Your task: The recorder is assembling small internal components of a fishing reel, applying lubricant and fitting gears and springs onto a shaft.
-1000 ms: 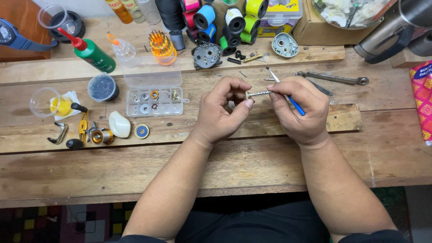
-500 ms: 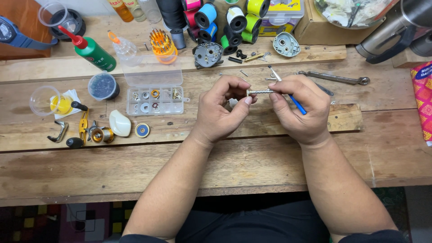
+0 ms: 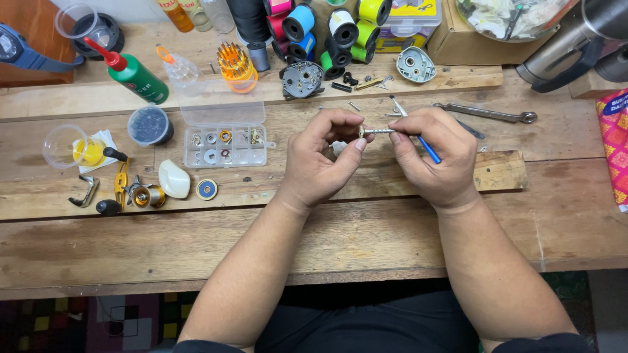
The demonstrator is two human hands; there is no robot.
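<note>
Over the middle of the wooden workbench (image 3: 327, 235), my left hand (image 3: 320, 160) pinches the left end of a small threaded metal shaft (image 3: 378, 131), held level. My right hand (image 3: 435, 157) grips the shaft's right end and also holds a thin blue-handled tool (image 3: 430, 150) that sticks out at a slant from my fingers. Both hands hover just above a raised wooden plank (image 3: 504, 171). Much of the shaft is hidden by my fingertips.
A clear compartment box (image 3: 224, 145) of washers lies left of my hands, with a gold spool (image 3: 149, 195), a white cover (image 3: 174, 179) and a green oil bottle (image 3: 134, 73) further left. Reel body parts (image 3: 302, 80), coloured line spools (image 3: 340, 26) and a wrench (image 3: 487, 113) lie behind.
My hands have shifted slightly and the shaft now lies more level between my fingertips. Nothing on the bench has moved.
</note>
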